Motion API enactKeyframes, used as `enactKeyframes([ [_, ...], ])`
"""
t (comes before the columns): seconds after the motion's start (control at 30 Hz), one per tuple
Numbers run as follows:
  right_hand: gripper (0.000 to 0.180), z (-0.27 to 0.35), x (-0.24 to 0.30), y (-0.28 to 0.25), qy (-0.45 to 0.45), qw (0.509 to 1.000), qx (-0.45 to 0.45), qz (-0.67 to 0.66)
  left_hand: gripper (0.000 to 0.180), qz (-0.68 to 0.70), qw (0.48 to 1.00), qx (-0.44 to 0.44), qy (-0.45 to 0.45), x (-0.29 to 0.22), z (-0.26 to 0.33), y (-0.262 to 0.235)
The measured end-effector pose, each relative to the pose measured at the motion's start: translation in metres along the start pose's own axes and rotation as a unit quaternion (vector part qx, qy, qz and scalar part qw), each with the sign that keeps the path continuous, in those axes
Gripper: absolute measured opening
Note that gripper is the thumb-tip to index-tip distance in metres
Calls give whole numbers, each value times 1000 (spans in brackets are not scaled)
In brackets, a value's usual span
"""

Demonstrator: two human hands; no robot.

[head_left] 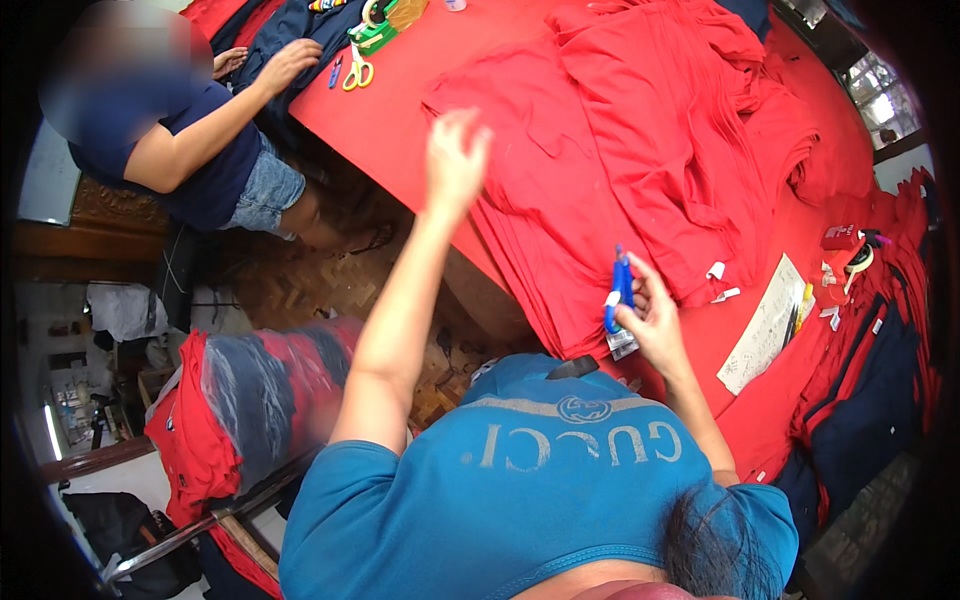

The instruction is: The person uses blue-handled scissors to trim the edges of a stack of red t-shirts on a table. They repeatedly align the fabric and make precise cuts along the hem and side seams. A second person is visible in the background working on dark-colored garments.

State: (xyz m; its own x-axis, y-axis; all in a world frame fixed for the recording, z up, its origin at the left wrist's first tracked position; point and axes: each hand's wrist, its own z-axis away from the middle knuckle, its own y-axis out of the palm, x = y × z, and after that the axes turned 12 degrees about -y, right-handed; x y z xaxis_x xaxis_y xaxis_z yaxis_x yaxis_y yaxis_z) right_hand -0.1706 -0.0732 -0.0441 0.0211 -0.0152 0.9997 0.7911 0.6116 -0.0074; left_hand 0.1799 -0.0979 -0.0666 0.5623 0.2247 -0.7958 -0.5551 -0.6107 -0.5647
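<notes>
My right hand [652, 318] is closed around blue thread snips [620, 284], their tip pointing away from me, over the near edge of a red garment [545, 215]. A white-and-dark tag [621, 343] shows just below the snips. Raised above the left side of the same garment, my left hand [456, 160] is empty, its fingers apart and slightly blurred. More red garments [665, 130] lie spread and heaped beyond and to the right. Small white labels [716, 271] show at the garments' near edge.
A co-worker's hand [290, 66] is over navy cloth [290, 32] at far left. Yellow scissors [357, 76] and a green tape dispenser [375, 36] lie nearby. Right: marked paper [762, 330], tape roll [860, 259], navy garments [870, 415]. A plastic-wrapped bundle [270, 390] stands left.
</notes>
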Motion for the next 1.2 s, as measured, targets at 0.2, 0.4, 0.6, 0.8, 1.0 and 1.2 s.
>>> enactKeyframes([
  [0.2,74,20,1,42,-91,961,123,231,55,-185,973,102,94,-10,169,25],
  [0.4,63,25,-18,49,-185,935,146,266,36,-79,975,150,144,-12,236,8],
  [0.6,58,35,-8,36,-144,930,152,302,19,-71,961,109,244,-29,244,5],
  [0.8,64,51,7,46,-173,927,125,309,17,2,970,158,184,-27,246,14],
  [1.0,53,29,16,51,-214,927,114,286,17,128,979,155,18,-36,248,7],
  [1.2,46,-5,15,34,-107,953,191,208,22,99,985,138,4,-30,245,11],
])
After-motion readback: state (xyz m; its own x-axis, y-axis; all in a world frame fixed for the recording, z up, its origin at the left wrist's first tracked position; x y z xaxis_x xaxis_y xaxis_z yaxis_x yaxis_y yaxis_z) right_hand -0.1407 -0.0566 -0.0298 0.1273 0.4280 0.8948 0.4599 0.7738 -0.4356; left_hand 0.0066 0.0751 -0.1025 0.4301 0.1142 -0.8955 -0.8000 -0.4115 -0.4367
